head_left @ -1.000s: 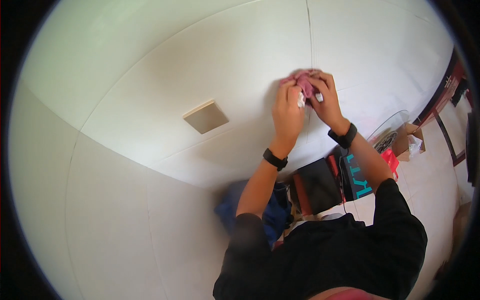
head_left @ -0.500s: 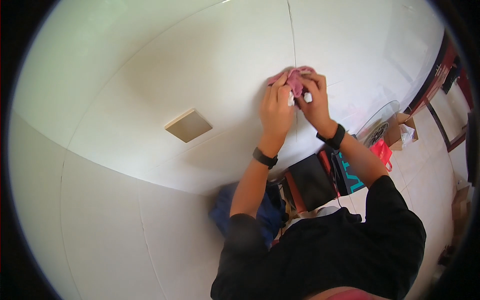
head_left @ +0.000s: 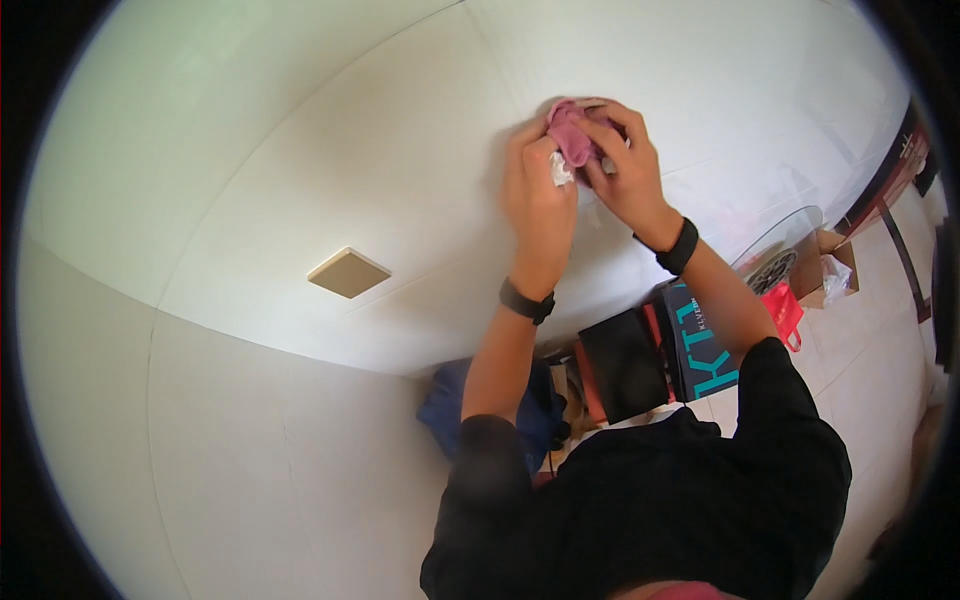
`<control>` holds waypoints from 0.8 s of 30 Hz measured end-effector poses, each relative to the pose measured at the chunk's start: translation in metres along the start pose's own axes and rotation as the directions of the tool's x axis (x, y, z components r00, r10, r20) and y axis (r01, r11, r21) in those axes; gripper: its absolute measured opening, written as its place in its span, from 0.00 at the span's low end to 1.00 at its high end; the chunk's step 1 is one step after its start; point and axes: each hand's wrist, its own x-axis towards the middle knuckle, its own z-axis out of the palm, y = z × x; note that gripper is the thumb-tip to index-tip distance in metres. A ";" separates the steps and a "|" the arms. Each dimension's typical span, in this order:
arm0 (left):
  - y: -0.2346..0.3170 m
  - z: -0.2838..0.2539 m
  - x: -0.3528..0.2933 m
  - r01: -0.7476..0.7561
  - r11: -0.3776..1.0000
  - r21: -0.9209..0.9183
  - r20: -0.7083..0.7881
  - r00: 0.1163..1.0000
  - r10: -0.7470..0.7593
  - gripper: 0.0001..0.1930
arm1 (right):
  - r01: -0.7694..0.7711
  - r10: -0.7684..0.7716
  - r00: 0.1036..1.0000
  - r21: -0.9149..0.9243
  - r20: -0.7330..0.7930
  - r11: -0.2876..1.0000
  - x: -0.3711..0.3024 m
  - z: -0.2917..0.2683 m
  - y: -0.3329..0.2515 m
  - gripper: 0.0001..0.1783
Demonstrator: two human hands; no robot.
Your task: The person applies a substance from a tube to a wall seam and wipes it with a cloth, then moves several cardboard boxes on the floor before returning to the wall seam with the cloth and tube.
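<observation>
A crumpled pink cloth [head_left: 573, 138] is bunched between my two hands, up against a white tiled wall [head_left: 400, 130]. My left hand [head_left: 538, 195] grips the cloth from its left side, and a crumpled white scrap [head_left: 561, 170] shows beside that hand's thumb. From the right, my right hand [head_left: 630, 170] closes bent fingers over the cloth; a small bit of white also shows under them. Both wrists wear black bands. The fingertips of my left hand are partly hidden behind the cloth.
A beige square plate [head_left: 349, 273] is fixed to the wall, left of my hands. Along the wall's foot stand a blue bag [head_left: 445, 410], a black box [head_left: 622, 365], a dark box with teal lettering [head_left: 700, 345], a fan [head_left: 775, 268], a red bag [head_left: 782, 310] and a cardboard box [head_left: 845, 270].
Both hands have moved up and slightly left along the wall with the pink cloth. The cloth is bunched more tightly, and the view has shifted a little.
</observation>
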 end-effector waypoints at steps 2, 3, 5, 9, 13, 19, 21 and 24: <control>0.006 0.019 -0.003 -0.021 0.999 0.025 -0.018 1.000 0.022 0.20 | 0.006 -0.005 1.000 -0.052 0.003 0.999 -0.001 -0.014 0.016 0.28; 0.010 0.027 -0.008 -0.012 0.999 0.030 0.003 1.000 0.012 0.20 | 0.016 -0.016 1.000 -0.112 0.002 0.994 -0.004 -0.019 0.023 0.28; 0.015 0.042 -0.020 0.005 0.999 0.046 0.034 0.999 -0.007 0.20 | 0.007 -0.009 1.000 -0.108 -0.018 0.994 -0.018 -0.027 0.029 0.29; 0.019 0.062 -0.067 0.035 0.993 0.111 0.126 0.991 -0.049 0.17 | -0.144 0.144 0.990 0.018 0.008 0.989 -0.072 -0.036 0.049 0.26; 0.027 0.078 -0.124 0.107 0.971 0.213 0.231 0.960 -0.157 0.15 | -0.207 0.207 0.978 0.005 0.016 0.978 -0.135 -0.042 0.069 0.25; 0.043 0.088 -0.221 0.487 0.811 0.325 0.437 0.683 -0.585 0.14 | -0.547 0.511 0.802 0.037 0.309 0.836 -0.232 -0.076 0.075 0.22; 0.063 0.092 -0.251 0.511 0.804 0.304 0.478 0.648 -0.593 0.14 | -0.602 0.557 0.740 0.001 0.377 0.799 -0.263 -0.106 0.071 0.21; 0.101 0.101 -0.292 0.614 0.760 0.213 0.632 0.507 -0.586 0.15 | -0.691 0.654 0.614 -0.100 0.442 0.716 -0.300 -0.162 0.061 0.22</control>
